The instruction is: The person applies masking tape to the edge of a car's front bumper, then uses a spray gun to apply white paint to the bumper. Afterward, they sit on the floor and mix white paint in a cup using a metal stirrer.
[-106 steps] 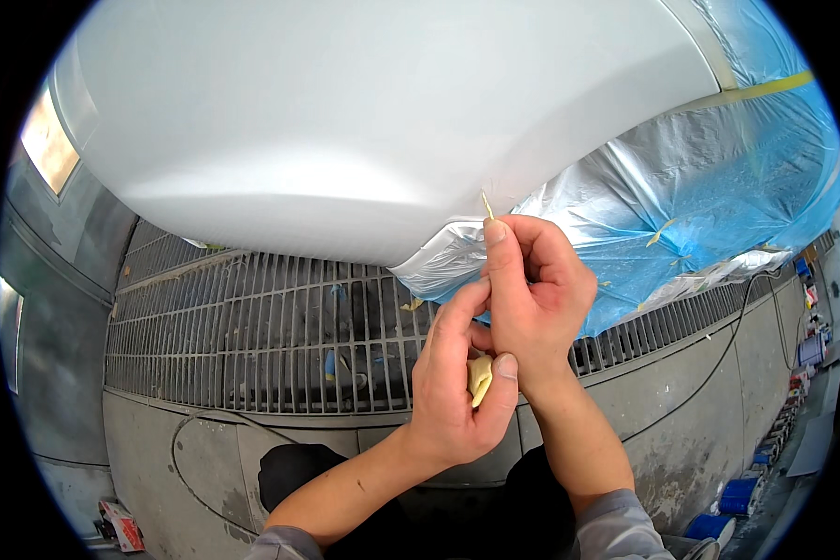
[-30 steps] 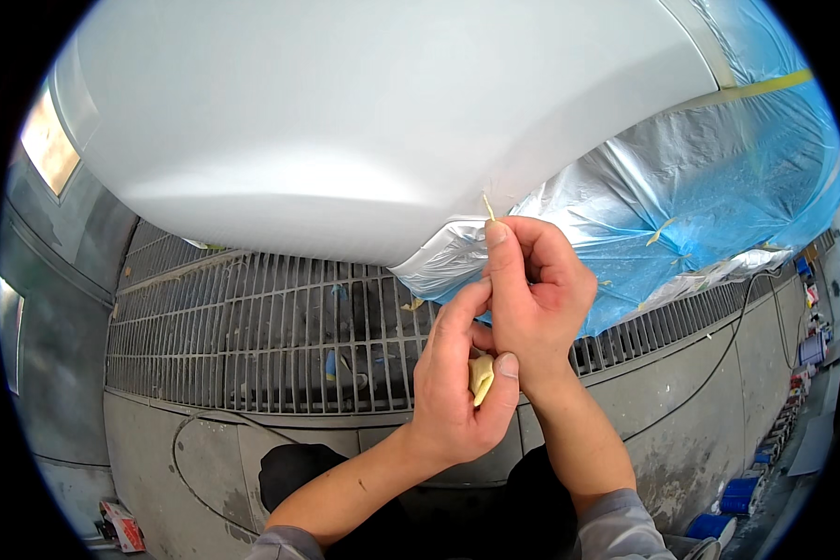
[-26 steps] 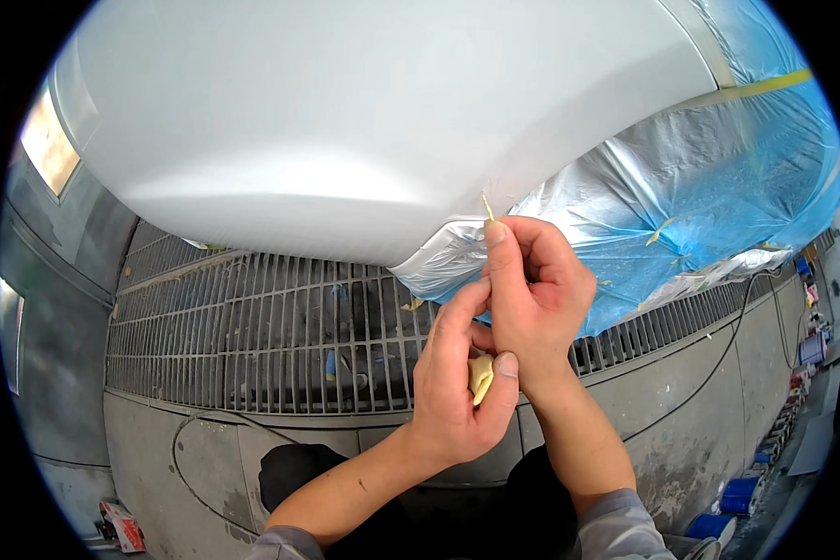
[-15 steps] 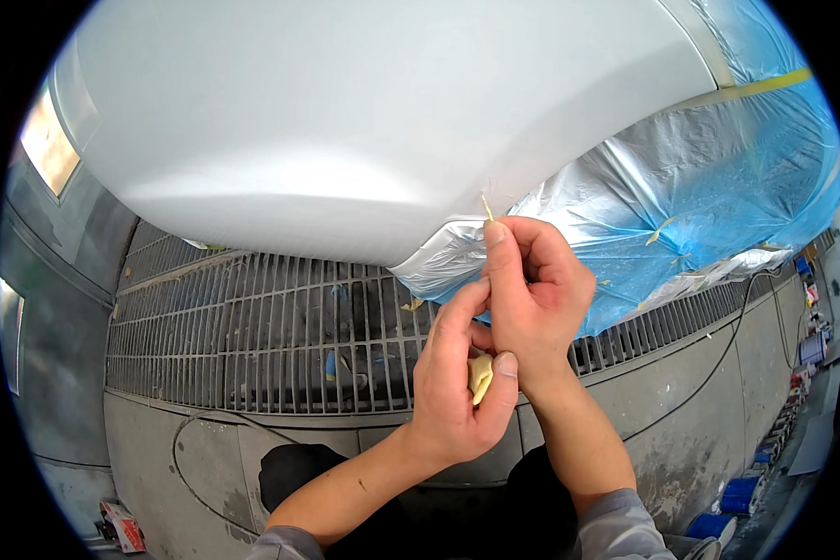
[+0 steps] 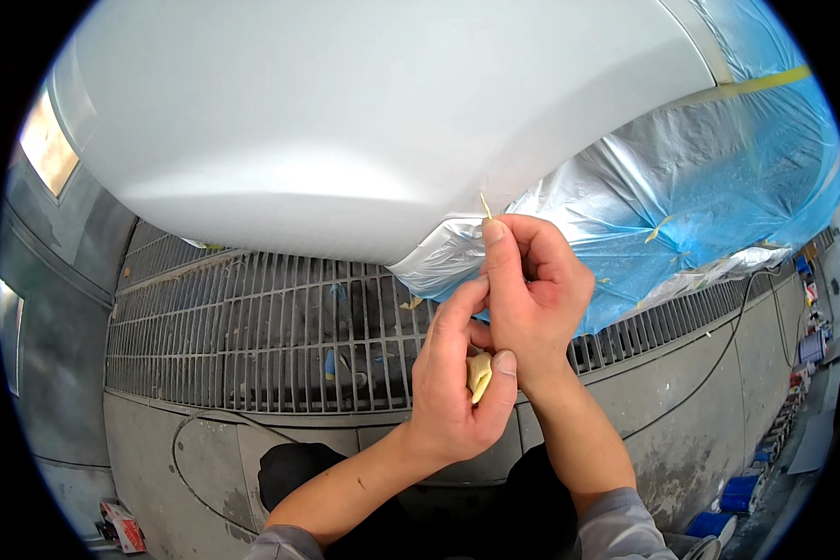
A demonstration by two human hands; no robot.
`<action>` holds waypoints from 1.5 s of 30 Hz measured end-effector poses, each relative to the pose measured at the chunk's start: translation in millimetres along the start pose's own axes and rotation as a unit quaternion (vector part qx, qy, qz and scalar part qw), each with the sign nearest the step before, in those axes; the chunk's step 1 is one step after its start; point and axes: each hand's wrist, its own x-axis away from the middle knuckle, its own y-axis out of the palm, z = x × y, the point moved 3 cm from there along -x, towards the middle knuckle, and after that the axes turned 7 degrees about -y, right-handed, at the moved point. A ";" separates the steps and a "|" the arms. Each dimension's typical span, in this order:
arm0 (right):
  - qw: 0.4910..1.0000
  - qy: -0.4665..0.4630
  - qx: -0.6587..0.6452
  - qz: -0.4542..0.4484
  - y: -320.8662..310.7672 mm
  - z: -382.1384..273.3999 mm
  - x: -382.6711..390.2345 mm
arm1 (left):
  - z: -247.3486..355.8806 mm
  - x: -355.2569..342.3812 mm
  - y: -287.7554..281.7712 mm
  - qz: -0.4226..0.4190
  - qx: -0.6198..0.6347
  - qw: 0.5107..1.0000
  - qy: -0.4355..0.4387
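Observation:
A pinch of thumb and forefinger on my right hand (image 5: 539,294) holds a thin, pale yellow, twisted strip (image 5: 485,204). Its tip points up at the lower edge of the silver-grey car body panel (image 5: 345,121), close to the wheel arch; whether it touches the paint I cannot tell. My left hand (image 5: 453,392) is closed around a folded, pale yellow piece of soft-looking material (image 5: 479,376). Its fingers rest against the inner side of my right hand and wrist. Behind the hands, blue and silver plastic sheeting (image 5: 719,196) covers the wheel area.
A metal floor grating (image 5: 252,327) runs under the panel, with scraps below it. A dark hose (image 5: 196,485) loops on the concrete at left, and a cable (image 5: 709,397) crosses at right. Blue cans (image 5: 739,495) line the right side; a red and white box (image 5: 121,525) lies lower left.

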 end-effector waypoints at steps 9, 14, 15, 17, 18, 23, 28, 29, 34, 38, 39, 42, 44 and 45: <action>1.000 -0.005 -0.002 -0.006 -0.5 0.6 -0.1 | 0.3 -0.3 0.7 0.000 -0.001 1.000 -0.002; 1.000 -0.002 0.002 -0.007 -0.7 2.0 0.1 | -0.1 0.0 0.3 -0.002 -0.003 1.000 -0.008; 1.000 -0.002 0.002 -0.007 -0.7 2.3 0.0 | -0.6 -0.1 0.7 -0.002 -0.002 1.000 -0.009; 1.000 -0.004 0.003 -0.007 -0.5 0.7 0.0 | -2.3 2.3 1.6 0.018 0.020 1.000 -0.009; 1.000 -0.003 0.004 -0.007 -0.5 -0.3 0.1 | -2.7 3.2 1.6 0.027 0.031 0.999 -0.009; 1.000 -0.006 0.004 -0.009 -1.3 1.6 0.4 | -2.1 0.7 1.0 0.008 0.009 1.000 -0.004; 1.000 -0.006 -0.004 0.010 -1.7 3.7 0.1 | -0.2 0.2 1.1 0.004 -0.007 1.000 0.007; 1.000 -0.007 -0.004 0.011 -1.6 3.4 0.2 | -0.1 0.3 1.2 0.005 -0.012 1.000 0.009; 1.000 -0.008 -0.001 0.010 -1.9 2.5 0.3 | -0.5 0.5 1.0 0.006 -0.013 1.000 0.013; 1.000 -0.015 -0.001 -0.006 -0.8 1.5 0.7 | -1.0 1.0 1.4 0.008 -0.009 1.000 0.012; 1.000 -0.014 0.001 -0.007 -0.9 1.3 0.8 | -1.2 1.3 1.5 0.008 -0.006 1.000 0.010; 1.000 -0.012 0.006 -0.007 -0.8 1.4 0.8 | -0.7 0.8 0.9 0.003 -0.010 1.000 0.008; 1.000 -0.010 0.005 -0.007 -0.4 1.2 0.6 | -1.6 2.2 1.2 0.017 0.019 1.000 -0.006; 1.000 -0.009 0.004 -0.007 -0.3 1.2 0.4 | -2.2 2.6 1.5 0.024 0.033 0.999 -0.014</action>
